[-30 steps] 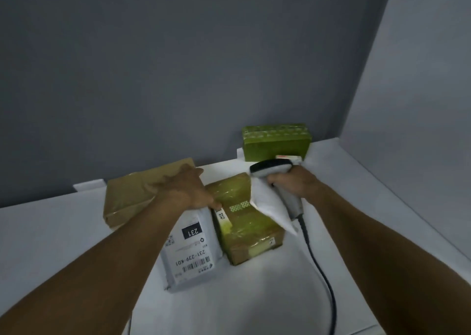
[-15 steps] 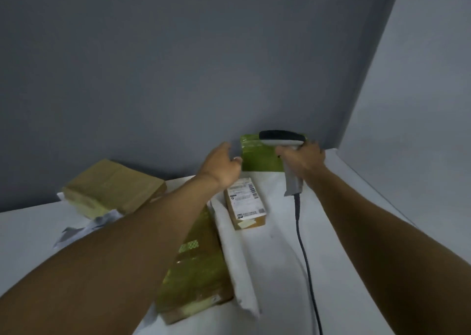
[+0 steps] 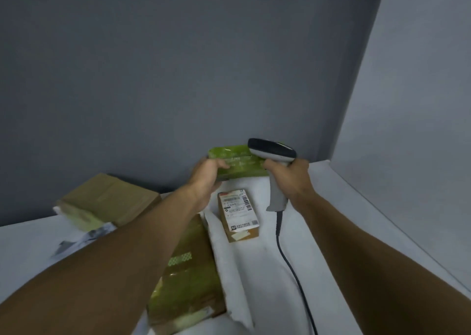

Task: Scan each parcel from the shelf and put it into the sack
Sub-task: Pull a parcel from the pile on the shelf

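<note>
Boxes [image 3: 239, 163] four; mailers [image 3: 229, 258] two; scanner [image 3: 272, 152] one

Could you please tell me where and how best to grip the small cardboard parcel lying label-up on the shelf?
From above, pinch the small cardboard parcel across its long sides near the closer end. It lies flat and narrow, and this leaves its far-end barcode uncovered. The right hand holds the scanner; the left hand, gripping the green parcel, probably suits.

A dark grey wall [image 3: 178, 79] rises at the far side; a paler grey wall [image 3: 420, 100] stands on the right.
</note>
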